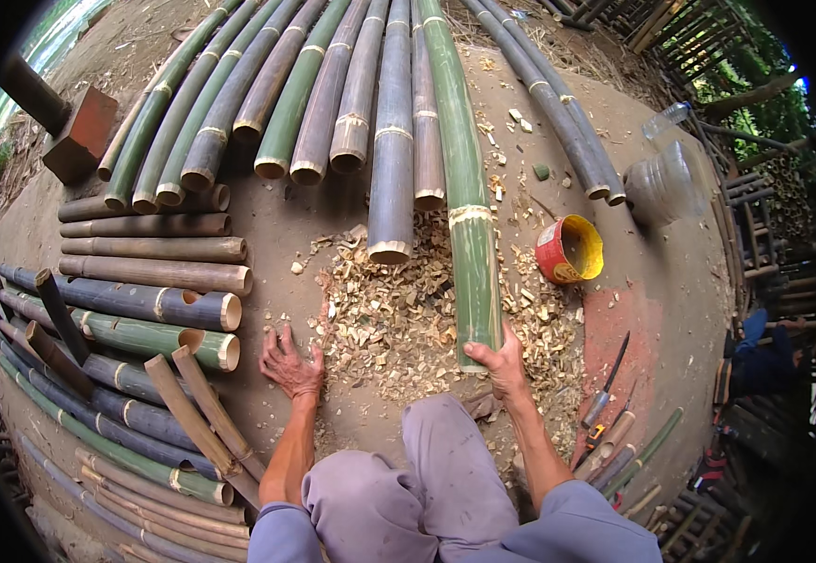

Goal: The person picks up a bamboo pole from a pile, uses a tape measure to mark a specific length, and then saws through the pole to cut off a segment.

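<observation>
A long green bamboo pole (469,178) runs away from me, its near end just in front of my knees. My right hand (504,364) grips that near end, thumb on top and the other fingers out of sight beneath. To the left, my left hand (291,364) holds nothing; its fingers are spread just above or on the ground, which of the two I cannot tell. Between the hands lies a heap of pale wood chips (389,324). Next to the held pole, a dark bamboo pole (392,188) shows its cut end over the chips.
More bamboo poles (281,122) fan out at the far side. Cut bamboo lengths (154,274) are stacked at left. A red and yellow tin (561,253) lies tilted right of the chips. A long knife (608,380) rests at right, with a clear plastic jug (661,188) farther off.
</observation>
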The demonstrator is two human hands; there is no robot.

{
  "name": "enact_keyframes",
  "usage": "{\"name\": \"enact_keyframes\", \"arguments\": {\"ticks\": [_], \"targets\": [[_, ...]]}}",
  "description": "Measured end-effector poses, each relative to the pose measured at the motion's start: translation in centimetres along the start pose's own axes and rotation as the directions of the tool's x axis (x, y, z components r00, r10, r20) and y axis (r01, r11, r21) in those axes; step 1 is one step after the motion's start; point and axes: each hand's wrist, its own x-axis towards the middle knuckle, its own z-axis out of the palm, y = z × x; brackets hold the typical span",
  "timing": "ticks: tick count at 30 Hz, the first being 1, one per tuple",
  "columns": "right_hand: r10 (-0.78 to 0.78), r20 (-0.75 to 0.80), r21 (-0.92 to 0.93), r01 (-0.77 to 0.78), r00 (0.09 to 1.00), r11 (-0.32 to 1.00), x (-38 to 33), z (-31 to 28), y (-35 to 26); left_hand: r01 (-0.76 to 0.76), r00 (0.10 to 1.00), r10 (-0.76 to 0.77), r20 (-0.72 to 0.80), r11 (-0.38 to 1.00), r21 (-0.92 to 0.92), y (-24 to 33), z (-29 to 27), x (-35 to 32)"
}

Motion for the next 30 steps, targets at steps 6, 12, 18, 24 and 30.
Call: {"name": "enact_keyframes", "arguments": {"ticks": [6,12,18,24,30], "targets": [[0.058,0.026,0.195,-0.062,0.998,0.979,0.8,0.5,2.0,-0.008,1.000,0.008,-0.010,1.000,-0.030,0.3,-0.3,0.1],[0.174,0.174,0.501,-0.239,0.969,0.832,0.0,1.3,1.3,-0.002,1.000,0.001,-0.012,1.000,-0.016,0.1,-0.1,0.1],[0.159,0.324,0.719,-0.352,0.933,0.599,1.8,-0.4,4.4,-0.001,1.000,0.001,-0.011,1.000,-0.027,0.0,-0.2,0.1],[0.232,0.293,0.698,-0.373,0.928,0.611,2.7,0.7,7.9,0.022,0.999,-0.021,0.026,0.999,-0.031,-0.3,0.1,0.1],[0.178,0.291,0.726,-0.338,0.940,0.599,2.9,2.8,9.4,0.014,1.000,-0.013,0.023,0.999,-0.036,-0.3,0.1,0.1]]}}
